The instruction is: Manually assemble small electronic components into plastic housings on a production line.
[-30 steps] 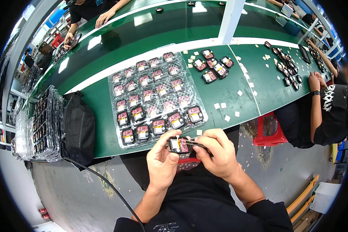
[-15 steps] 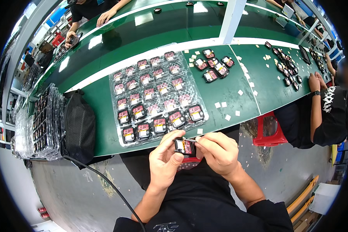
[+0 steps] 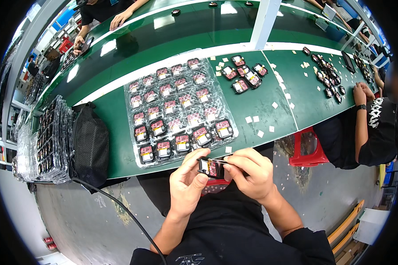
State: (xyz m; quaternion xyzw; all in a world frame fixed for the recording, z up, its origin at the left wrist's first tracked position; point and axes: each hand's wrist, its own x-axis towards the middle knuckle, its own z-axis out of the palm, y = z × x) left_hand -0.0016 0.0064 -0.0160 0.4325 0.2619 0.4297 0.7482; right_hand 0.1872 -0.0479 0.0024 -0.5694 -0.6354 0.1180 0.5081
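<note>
Between the fingers and thumb of my left hand [image 3: 185, 181] is a small black-framed electronic module [image 3: 212, 168] with a red circuit board, a white patch and a yellow strip. It is held tilted, just off the table's near edge. My right hand [image 3: 252, 174] pinches a pair of thin metal tweezers [image 3: 217, 161], whose tips reach over the top of the module. Whether the tips grip anything is too small to tell. Beyond my hands lies a clear plastic tray [image 3: 235, 132] with rows of similar modules [image 3: 182, 143].
Loose modules [image 3: 252, 78] and small pale paper squares [image 3: 261, 134] lie on the green table to the right. At left stand stacked filled trays [image 3: 55, 137] and a black mesh bag [image 3: 90, 148]. A black cable [image 3: 124, 210] crosses my left forearm. A co-worker's hands [image 3: 362, 92] are far right.
The tweezers have shifted slightly over the module, and their two arms show more apart. Small black items on the far belt have moved a little to the left.
</note>
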